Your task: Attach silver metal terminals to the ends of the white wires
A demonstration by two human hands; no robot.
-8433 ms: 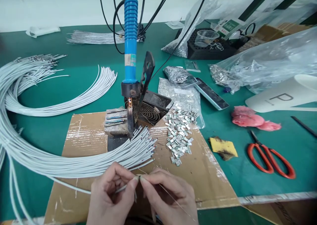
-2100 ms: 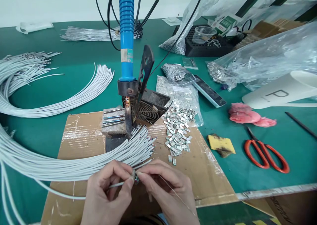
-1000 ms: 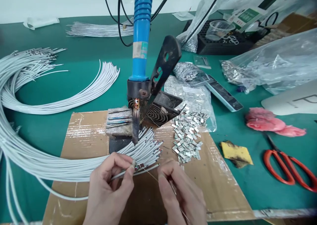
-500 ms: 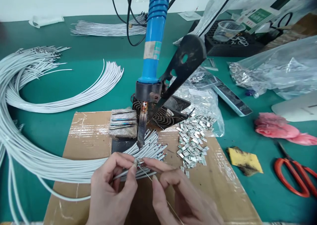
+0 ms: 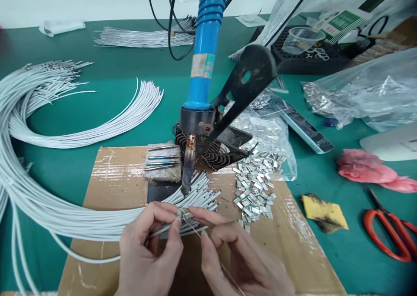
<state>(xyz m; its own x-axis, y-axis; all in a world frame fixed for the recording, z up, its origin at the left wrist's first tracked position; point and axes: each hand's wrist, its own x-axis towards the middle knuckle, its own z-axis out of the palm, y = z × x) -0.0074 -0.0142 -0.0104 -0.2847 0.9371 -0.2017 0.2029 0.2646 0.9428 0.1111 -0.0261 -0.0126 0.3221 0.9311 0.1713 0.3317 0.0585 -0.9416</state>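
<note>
One small connector (image 5: 187,216), lower centre of frame, between fingertips | left hand (image 5: 150,250): grip pinched closed on it | right hand (image 5: 243,254): grip closed round thin wire (image 5: 229,276)

Left hand (image 5: 151,244) pinches; right hand (image 5: 239,250) points inward.
</note>
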